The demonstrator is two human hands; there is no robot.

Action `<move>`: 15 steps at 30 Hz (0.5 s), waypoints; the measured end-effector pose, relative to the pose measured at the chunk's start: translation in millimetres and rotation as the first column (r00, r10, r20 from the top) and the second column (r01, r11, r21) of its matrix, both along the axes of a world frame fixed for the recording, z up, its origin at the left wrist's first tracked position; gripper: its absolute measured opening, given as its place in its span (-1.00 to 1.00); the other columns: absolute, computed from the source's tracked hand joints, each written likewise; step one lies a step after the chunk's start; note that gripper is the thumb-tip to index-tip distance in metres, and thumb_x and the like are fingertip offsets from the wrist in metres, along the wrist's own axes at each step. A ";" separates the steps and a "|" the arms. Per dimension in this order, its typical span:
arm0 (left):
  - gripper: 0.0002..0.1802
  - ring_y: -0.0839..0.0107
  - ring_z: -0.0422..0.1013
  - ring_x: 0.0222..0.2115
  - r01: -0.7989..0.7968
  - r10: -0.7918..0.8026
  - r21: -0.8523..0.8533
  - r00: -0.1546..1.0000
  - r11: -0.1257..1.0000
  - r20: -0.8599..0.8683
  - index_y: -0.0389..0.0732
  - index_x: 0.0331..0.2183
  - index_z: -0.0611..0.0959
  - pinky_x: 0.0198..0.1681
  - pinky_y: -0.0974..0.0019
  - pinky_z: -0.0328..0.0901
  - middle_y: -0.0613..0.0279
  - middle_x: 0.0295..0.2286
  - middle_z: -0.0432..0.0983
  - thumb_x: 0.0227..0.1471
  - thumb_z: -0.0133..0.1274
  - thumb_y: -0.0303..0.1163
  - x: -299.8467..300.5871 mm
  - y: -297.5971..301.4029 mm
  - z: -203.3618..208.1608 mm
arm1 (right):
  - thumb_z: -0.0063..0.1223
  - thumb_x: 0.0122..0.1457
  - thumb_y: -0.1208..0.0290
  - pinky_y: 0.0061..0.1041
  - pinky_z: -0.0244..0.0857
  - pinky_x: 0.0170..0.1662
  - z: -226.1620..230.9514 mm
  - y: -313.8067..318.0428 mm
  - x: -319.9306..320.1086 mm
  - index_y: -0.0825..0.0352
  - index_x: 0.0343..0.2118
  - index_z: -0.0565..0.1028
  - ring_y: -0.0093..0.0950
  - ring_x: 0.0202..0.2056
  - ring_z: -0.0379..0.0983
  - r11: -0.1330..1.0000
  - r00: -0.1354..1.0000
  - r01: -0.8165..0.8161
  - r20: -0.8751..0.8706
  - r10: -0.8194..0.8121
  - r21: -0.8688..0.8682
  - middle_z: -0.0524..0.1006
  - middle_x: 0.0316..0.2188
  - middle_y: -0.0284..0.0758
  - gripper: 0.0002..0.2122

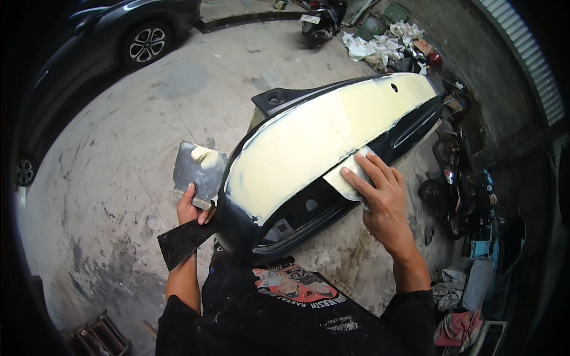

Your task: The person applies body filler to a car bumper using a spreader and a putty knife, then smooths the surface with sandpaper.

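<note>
A dark car bumper (237, 228) stretches from in front of my body toward the far right. Smooth cream-coloured body filler (303, 136) covers its broad upper face. My right hand (383, 196) presses a pale flat spreader (343, 185) against the filler's lower edge, fingers spread over its back. On the left, my left hand (193, 209) grips a grey mixing board (189, 173) by its near edge, thumb on top. A lump of cream filler (208, 157) sits on that board. A black flat piece (185, 242) lies across my left wrist; how it is held is unclear.
A dark car (101, 47) is parked at the far left. One motorbike (320, 24) stands at the back, another (457, 190) at the right. Crumpled sheets (386, 44) and clutter line the right wall. A rack-like object (101, 335) sits at lower left.
</note>
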State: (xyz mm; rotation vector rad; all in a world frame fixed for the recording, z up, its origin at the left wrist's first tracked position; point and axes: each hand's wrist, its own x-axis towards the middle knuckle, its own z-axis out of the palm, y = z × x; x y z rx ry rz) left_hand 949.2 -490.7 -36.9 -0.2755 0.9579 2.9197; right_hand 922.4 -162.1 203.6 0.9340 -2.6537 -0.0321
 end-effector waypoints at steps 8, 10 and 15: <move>-0.43 0.57 0.05 -0.96 0.058 -0.057 0.017 0.995 0.998 -0.077 -0.27 -0.24 0.50 -0.88 0.51 -0.01 0.34 -0.86 0.27 0.20 -0.29 0.08 -1.3 -5.6 -2.1 | -0.13 -0.05 0.65 -0.33 0.18 -0.06 30.7 -29.5 -76.4 0.15 -0.11 0.55 -0.28 -0.03 0.40 1.000 0.991 -0.025 -0.136 0.022 -0.017 0.50 -0.11 -0.20 -0.57; -0.44 0.56 0.06 -0.96 0.084 -0.080 0.042 0.993 0.996 -0.091 -0.27 -0.23 0.50 -0.88 0.50 0.00 0.32 -0.81 0.34 0.20 -0.28 0.07 -1.3 -5.3 -2.6 | -0.13 -0.05 0.64 -0.32 0.20 -0.08 35.0 -45.0 -97.2 0.14 -0.13 0.57 -0.28 -0.08 0.44 0.998 0.996 0.017 -0.084 -0.012 0.056 0.54 -0.15 -0.20 -0.58; -0.42 0.56 0.05 -0.96 0.062 -0.060 0.056 0.997 0.996 -0.054 -0.28 -0.24 0.50 -0.88 0.50 0.00 0.32 -0.83 0.33 0.20 -0.28 0.09 -2.8 -4.6 -7.5 | -0.10 -0.08 0.57 -0.31 0.24 -0.14 41.9 -68.3 -116.1 0.11 -0.21 0.62 -0.27 -0.23 0.50 0.981 0.995 0.054 0.075 -0.069 0.185 0.59 -0.32 -0.24 -0.63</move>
